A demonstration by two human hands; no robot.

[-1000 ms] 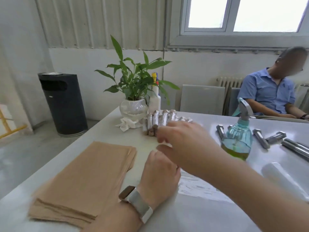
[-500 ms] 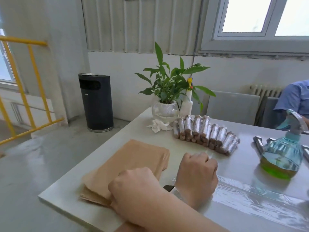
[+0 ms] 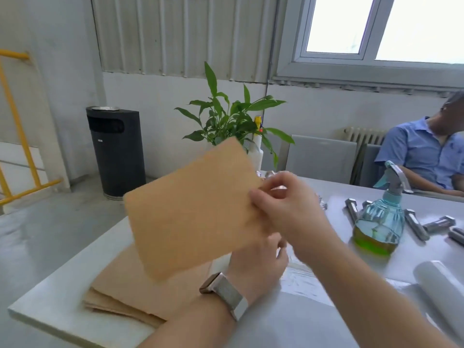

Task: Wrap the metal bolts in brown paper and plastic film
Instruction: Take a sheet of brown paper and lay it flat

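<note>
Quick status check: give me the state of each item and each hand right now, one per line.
brown paper sheet: lifted off the table, pinched at its right edge
right hand: pinching the sheet
left hand: low behind the sheet, grip unclear
paper stack: flat on the table
bare bolts: lying unwrapped
spray bottle: upright, partly filled
film roll: lying on the table

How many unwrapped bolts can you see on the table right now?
5 bare bolts: one left of the spray bottle, one head peeking behind it, two to its right, one at the right edge. More may be hidden or out of frame.
</note>
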